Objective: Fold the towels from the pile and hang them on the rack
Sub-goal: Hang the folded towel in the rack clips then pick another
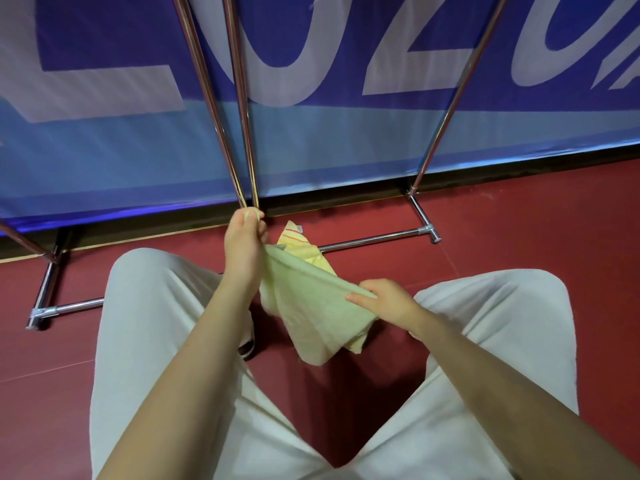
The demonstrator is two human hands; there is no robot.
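A pale green towel (311,306) hangs stretched between my two hands, above the floor and between my knees. My left hand (244,244) grips one corner of it high up, close to the lower ends of two chrome rack bars (242,133). My right hand (384,301) pinches the towel's top edge lower and to the right. The rest of the towel droops in folds below. A yellow towel with orange stripes (299,242) lies on the floor behind the green one, partly hidden by it.
The chrome rack's base bars (377,237) rest on the red floor (519,237), with feet at left (38,313) and right (433,233). A blue and white banner (329,133) stands right behind the rack. My knees in light trousers (149,306) flank the towel.
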